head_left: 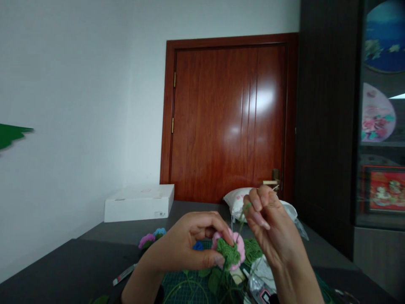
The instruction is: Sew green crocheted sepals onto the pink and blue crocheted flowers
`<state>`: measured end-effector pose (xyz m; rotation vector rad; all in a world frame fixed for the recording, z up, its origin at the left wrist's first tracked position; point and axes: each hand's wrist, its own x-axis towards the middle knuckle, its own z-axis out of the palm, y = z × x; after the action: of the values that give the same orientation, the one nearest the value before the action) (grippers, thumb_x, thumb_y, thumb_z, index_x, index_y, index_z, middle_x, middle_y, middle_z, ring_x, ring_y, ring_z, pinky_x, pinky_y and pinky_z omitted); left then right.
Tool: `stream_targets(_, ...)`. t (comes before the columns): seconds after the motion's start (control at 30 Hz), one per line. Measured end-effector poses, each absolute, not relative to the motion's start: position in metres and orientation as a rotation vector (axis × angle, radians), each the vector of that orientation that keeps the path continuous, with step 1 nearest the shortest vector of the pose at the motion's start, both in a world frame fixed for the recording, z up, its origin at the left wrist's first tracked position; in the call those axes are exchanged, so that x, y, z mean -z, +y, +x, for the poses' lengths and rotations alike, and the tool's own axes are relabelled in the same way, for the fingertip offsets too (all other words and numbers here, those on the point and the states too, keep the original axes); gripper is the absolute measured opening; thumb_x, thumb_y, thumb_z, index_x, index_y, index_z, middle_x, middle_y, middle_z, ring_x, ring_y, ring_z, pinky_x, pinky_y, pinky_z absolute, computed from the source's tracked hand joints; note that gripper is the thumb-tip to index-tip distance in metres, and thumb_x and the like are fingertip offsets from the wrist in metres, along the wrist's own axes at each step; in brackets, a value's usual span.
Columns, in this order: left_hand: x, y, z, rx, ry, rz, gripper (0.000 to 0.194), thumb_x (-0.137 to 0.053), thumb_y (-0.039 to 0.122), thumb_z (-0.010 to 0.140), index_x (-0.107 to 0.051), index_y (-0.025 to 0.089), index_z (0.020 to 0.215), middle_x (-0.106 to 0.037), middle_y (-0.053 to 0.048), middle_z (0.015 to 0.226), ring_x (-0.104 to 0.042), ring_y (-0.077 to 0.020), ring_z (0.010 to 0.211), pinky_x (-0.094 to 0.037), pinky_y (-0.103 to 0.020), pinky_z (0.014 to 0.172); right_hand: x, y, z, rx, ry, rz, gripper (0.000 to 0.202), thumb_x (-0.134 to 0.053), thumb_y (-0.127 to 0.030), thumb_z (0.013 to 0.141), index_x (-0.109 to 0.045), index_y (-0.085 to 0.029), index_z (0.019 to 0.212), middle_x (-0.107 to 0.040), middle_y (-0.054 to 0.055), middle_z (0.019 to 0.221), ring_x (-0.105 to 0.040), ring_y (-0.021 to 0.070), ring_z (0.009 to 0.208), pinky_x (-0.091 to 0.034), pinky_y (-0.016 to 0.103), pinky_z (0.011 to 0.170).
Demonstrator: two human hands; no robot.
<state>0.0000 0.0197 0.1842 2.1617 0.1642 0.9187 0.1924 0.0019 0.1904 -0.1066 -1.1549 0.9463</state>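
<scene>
Pinched between the thumb and fingers of my left hand (202, 242) is a crocheted flower (228, 255), with pink petals around a green knitted back that faces me. Raised to the right and higher, my right hand (268, 219) is closed on green yarn (241, 223) that runs down to the flower. A thin pale tip (276, 187) sticks out above the right fingers; I cannot tell whether it is a needle or a hook. Behind the flower lies a bundle of green yarn (252, 251).
A green cutting mat (185, 291) lies below my hands, with leaves and loose yarn over it. A utility knife (124, 274) and purple flower (147, 240) sit left. White box (136, 209) stands at back left, white bag (236, 200) at back right. Plastic packet (259, 289) lies near my right wrist.
</scene>
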Motion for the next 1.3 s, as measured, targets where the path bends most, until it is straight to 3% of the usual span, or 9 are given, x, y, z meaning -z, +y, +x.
stream_targets(0.1, -0.185, 0.02, 0.0, -0.866, 0.15, 2.174, 0.022, -0.072, 0.019, 0.077, -0.069, 0.019, 0.099, -0.065, -0.008, 0.097, -0.062, -0.0195, 0.088, -0.052, -0.032, 0.079, -0.193, 0.007, 0.202, -0.814, -1.095, -0.105, 0.035, -0.071, -0.036, 0.085, -0.043, -0.024, 0.068, -0.03, -0.009, 0.06, -0.017, 0.0082, 0.042, -0.018, 0.018, 0.031)
stream_targets(0.23, -0.183, 0.023, 0.0, -0.82, 0.144, 2.208, 0.02, -0.074, 0.021, 0.077, -0.07, 0.019, 0.096, -0.066, -0.008, 0.097, -0.063, -0.0207, 0.091, -0.053, -0.034, 0.083, -0.193, 0.008, 0.203, -0.74, -1.09, -0.133, 0.037, -0.068, -0.041, 0.088, -0.041, -0.024, 0.067, -0.027, -0.009, 0.061, -0.015, 0.0079, 0.041, -0.022, 0.018, 0.031)
stream_targets(0.4, -0.179, 0.029, 0.001, -1.021, 0.126, 2.12, 0.022, -0.072, 0.018, 0.08, -0.066, 0.018, 0.102, -0.064, -0.009, 0.103, -0.063, -0.0216, 0.1, -0.051, -0.036, 0.089, -0.191, -0.003, 0.197, -0.796, -1.176, -0.244, 0.021, -0.059, -0.043, 0.095, -0.056, -0.023, 0.086, -0.044, -0.009, 0.057, -0.031, 0.0049, 0.037, -0.026, 0.017, 0.035)
stream_targets(0.47, -0.179, 0.03, 0.002, -1.147, 0.106, 2.063, 0.022, -0.072, 0.017, 0.081, -0.064, 0.018, 0.102, -0.064, -0.009, 0.104, -0.062, -0.0212, 0.101, -0.05, -0.035, 0.089, -0.189, -0.006, 0.197, -0.813, -1.25, -0.288, 0.018, -0.06, -0.042, 0.095, -0.055, -0.025, 0.094, -0.052, -0.008, 0.056, -0.04, 0.0056, 0.037, -0.025, 0.016, 0.035)
stream_targets(0.6, -0.182, 0.029, 0.003, -1.347, 0.141, 1.983, 0.026, -0.073, 0.017, 0.08, -0.063, 0.017, 0.105, -0.065, -0.009, 0.104, -0.063, -0.0206, 0.099, -0.052, -0.035, 0.087, -0.186, -0.011, 0.2, -0.785, -1.439, -0.432, 0.023, -0.064, -0.04, 0.092, -0.049, -0.024, 0.086, -0.059, -0.007, 0.055, -0.048, 0.0077, 0.036, -0.029, 0.016, 0.034)
stream_targets(0.7, -0.185, 0.025, 0.001, -1.405, 0.175, 2.005, 0.026, -0.072, 0.017, 0.081, -0.064, 0.016, 0.105, -0.066, -0.01, 0.105, -0.064, -0.0218, 0.101, -0.053, -0.036, 0.089, -0.187, -0.018, 0.204, -0.637, -1.612, -0.57, 0.023, -0.065, -0.039, 0.091, -0.055, -0.022, 0.079, -0.061, -0.004, 0.058, -0.053, 0.0094, 0.041, -0.039, 0.02, 0.039)
stream_targets(0.83, -0.186, 0.023, -0.004, -1.488, 0.202, 2.013, 0.03, -0.071, 0.011, 0.08, -0.064, 0.018, 0.108, -0.066, -0.01, 0.109, -0.065, -0.0223, 0.106, -0.053, -0.036, 0.093, -0.19, -0.025, 0.208, -0.151, -1.802, -0.715, 0.014, -0.064, -0.03, 0.091, -0.066, -0.023, 0.078, -0.064, 0.0, 0.068, -0.062, 0.0157, 0.061, -0.048, 0.026, 0.054)
stream_targets(1.0, -0.186, 0.022, -0.01, -1.54, 0.26, 2.024, 0.033, -0.068, 0.007, 0.081, -0.062, 0.018, 0.111, -0.065, -0.009, 0.112, -0.064, -0.0225, 0.109, -0.051, -0.037, 0.097, -0.186, -0.026, 0.209, 0.281, -1.862, -0.782, 0.008, -0.062, -0.025, 0.091, -0.069, -0.026, 0.089, -0.066, 0.002, 0.077, -0.064, 0.0184, 0.068, -0.047, 0.029, 0.056)
stream_targets(1.3, -0.189, 0.018, -0.009, -1.647, 0.336, 2.165, 0.032, -0.067, 0.006, 0.082, -0.063, 0.02, 0.111, -0.063, -0.008, 0.112, -0.064, -0.0226, 0.111, -0.052, -0.036, 0.098, -0.187, -0.03, 0.196, 0.501, -1.881, -0.789, 0.01, -0.058, -0.025, 0.093, -0.067, -0.024, 0.088, -0.063, 0.003, 0.072, -0.062, 0.0174, 0.057, -0.046, 0.029, 0.049)
